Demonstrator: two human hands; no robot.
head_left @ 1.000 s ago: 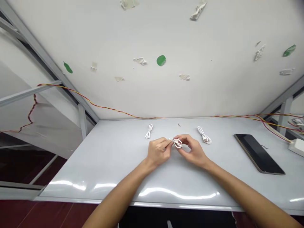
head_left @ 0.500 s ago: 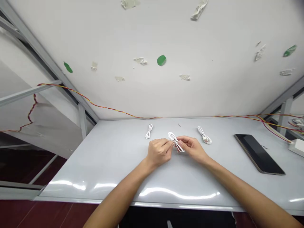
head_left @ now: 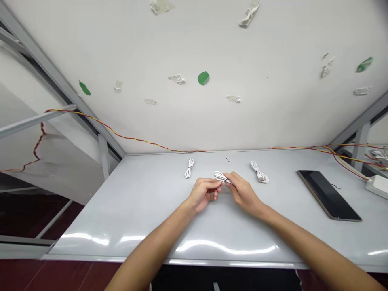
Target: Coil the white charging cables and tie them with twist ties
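My left hand (head_left: pixel 203 195) and my right hand (head_left: pixel 243 194) meet at the middle of the white table (head_left: pixel 127 202), both pinching a looped white cable (head_left: pixel 221 177) between fingers and thumbs. A small dark binding may show at its centre, but it is too small to be sure. Two more coiled white USB cables lie apart from my hands on the table: one (head_left: pixel 189 168) beyond my left hand and one (head_left: pixel 259 174) beyond my right.
A black tablet (head_left: pixel 327 195) lies on the table at right, near a white power box (head_left: pixel 377 186) at the corner. Twisted red-and-yellow wires (head_left: pixel 145 141) run along the back edge. Metal frame bars stand at both sides.
The looped cable has been drawn tighter and narrower between my hands. My right hand has rotated and closed in on it, and the view has shifted slightly.
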